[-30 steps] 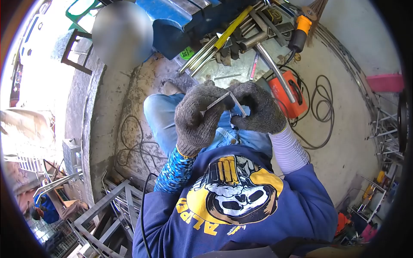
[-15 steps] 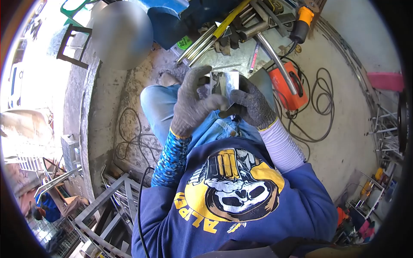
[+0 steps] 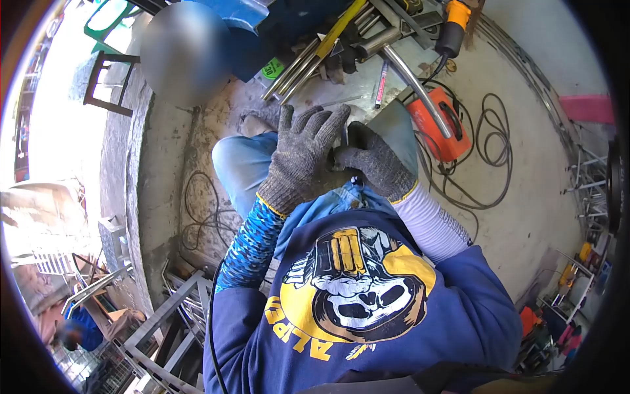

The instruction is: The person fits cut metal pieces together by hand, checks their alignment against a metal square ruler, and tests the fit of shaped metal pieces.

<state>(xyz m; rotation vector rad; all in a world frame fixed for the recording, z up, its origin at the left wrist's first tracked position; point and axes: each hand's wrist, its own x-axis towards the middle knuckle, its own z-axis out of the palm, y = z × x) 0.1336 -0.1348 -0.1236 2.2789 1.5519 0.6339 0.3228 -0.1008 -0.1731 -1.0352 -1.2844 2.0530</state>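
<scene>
My left hand (image 3: 303, 154), in a grey knit glove, lies flat with its fingers stretched and spread, over or against a small metal piece (image 3: 344, 136) above my lap. Only a thin edge of that piece shows between the hands. My right hand (image 3: 377, 161), gloved alike, has its thumb and fingers closed around the piece's right side. Most of the metal is hidden behind the gloves.
Metal tubes (image 3: 298, 75), a red marker (image 3: 381, 85) and a thick steel pipe (image 3: 417, 92) lie ahead. To the right are an orange-black power tool (image 3: 454, 29), an orange box (image 3: 433, 141) and looped cable (image 3: 502, 157). Another person (image 3: 243, 52) is at the top left.
My left hand has gone from curled at the piece's left edge to spread flat over it. The piece's broad silver face, visible before, is now mostly covered or turned away.
</scene>
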